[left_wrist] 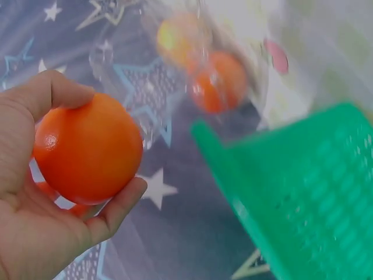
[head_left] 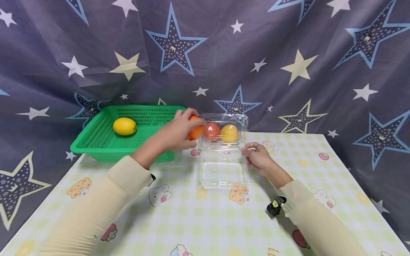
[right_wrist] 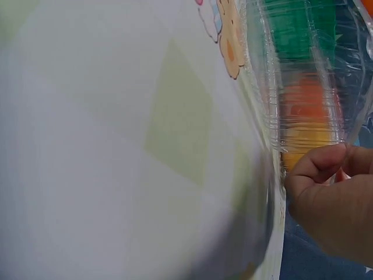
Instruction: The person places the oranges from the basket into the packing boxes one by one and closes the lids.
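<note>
My left hand [head_left: 178, 132] grips an orange [left_wrist: 88, 149] between thumb and fingers, between the green basket and a clear plastic clamshell box [head_left: 223, 170]. Two round fruits sit side by side in the box's far half: a red-orange one [head_left: 211, 131] and a yellow one [head_left: 229, 133]. The box's other half lies toward me, with the table pattern showing through it. With thumb and fingertips my right hand [head_left: 257, 157] pinches the box's right edge near the fold. In the right wrist view, the yellow fruit [right_wrist: 306, 135] shows through the ridged plastic just beyond the right hand [right_wrist: 338, 192].
The green perforated basket [head_left: 105, 155] stands at the back left, with a yellow lemon-like fruit [head_left: 124, 126] in it. A checked cloth with cartoon prints covers the table [head_left: 192, 227]. Behind the table hangs a dark star-patterned curtain [head_left: 205, 64].
</note>
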Demonstrator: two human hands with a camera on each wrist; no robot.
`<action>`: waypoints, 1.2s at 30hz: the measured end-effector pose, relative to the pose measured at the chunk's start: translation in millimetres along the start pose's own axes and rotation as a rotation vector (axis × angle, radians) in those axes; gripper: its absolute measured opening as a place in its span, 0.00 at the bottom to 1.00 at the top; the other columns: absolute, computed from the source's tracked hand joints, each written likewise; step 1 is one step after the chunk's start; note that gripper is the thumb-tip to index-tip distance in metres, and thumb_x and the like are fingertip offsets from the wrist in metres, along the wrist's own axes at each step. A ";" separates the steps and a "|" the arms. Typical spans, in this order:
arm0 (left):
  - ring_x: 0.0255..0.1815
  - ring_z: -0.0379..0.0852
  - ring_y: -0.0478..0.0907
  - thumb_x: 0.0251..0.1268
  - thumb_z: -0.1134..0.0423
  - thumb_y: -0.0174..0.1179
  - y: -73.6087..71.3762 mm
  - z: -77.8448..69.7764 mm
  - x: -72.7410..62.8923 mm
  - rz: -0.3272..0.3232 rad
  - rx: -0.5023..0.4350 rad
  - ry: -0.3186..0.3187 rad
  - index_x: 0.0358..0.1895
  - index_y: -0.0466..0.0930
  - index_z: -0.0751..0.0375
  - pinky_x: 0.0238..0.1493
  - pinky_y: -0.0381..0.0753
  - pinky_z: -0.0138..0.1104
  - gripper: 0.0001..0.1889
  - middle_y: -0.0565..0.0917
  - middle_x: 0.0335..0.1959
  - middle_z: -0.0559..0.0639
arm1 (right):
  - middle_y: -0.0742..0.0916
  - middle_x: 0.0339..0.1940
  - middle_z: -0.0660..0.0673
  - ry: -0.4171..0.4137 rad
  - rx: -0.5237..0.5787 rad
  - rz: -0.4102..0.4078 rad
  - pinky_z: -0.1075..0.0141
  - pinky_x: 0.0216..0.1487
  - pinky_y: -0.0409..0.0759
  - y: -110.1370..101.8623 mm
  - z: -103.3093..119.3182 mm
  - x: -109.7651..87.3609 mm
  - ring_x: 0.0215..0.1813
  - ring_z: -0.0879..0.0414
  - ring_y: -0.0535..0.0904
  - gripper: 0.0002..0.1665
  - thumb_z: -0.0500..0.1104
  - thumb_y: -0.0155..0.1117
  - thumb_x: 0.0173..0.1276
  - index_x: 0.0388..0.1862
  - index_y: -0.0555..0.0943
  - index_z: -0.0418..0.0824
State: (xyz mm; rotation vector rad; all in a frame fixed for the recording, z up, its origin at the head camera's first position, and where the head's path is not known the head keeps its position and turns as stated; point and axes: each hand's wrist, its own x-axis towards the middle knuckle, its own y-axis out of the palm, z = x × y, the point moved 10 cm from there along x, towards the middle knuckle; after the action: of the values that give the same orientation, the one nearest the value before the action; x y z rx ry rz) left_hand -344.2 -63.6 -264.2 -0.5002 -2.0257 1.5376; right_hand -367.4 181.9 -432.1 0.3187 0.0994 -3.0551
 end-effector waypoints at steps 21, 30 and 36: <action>0.62 0.54 0.65 0.59 0.62 0.72 97.4 -67.5 2.6 0.179 -0.031 0.246 0.63 0.80 0.41 0.49 0.82 0.42 0.27 0.70 0.64 0.50 | 0.78 0.32 0.47 0.003 -0.003 -0.006 0.71 0.24 0.71 1.2 3.3 1.6 0.24 0.61 0.70 0.08 0.30 0.57 0.74 0.47 0.70 0.36; 0.58 0.51 0.67 0.60 0.65 0.70 120.6 -70.1 -0.4 0.272 -0.069 0.263 0.63 0.81 0.47 0.52 0.76 0.39 0.25 0.73 0.63 0.50 | 0.79 0.35 0.47 -0.003 -0.004 0.003 0.70 0.24 0.71 1.0 3.7 2.3 0.24 0.60 0.69 0.08 0.30 0.57 0.73 0.47 0.69 0.35; 0.57 0.51 0.66 0.61 0.67 0.71 130.8 -68.8 -1.3 0.314 -0.069 0.254 0.63 0.82 0.49 0.51 0.75 0.37 0.26 0.73 0.65 0.51 | 0.80 0.37 0.45 0.010 0.000 -0.006 0.70 0.24 0.71 0.8 3.0 0.9 0.24 0.60 0.70 0.09 0.29 0.56 0.73 0.48 0.70 0.35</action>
State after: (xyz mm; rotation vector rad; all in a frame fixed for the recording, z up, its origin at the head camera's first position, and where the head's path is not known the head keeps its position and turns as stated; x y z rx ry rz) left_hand -304.5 24.3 -376.1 -1.0277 -1.8715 1.4913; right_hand -368.7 180.8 -429.4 0.3351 0.1013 -3.0601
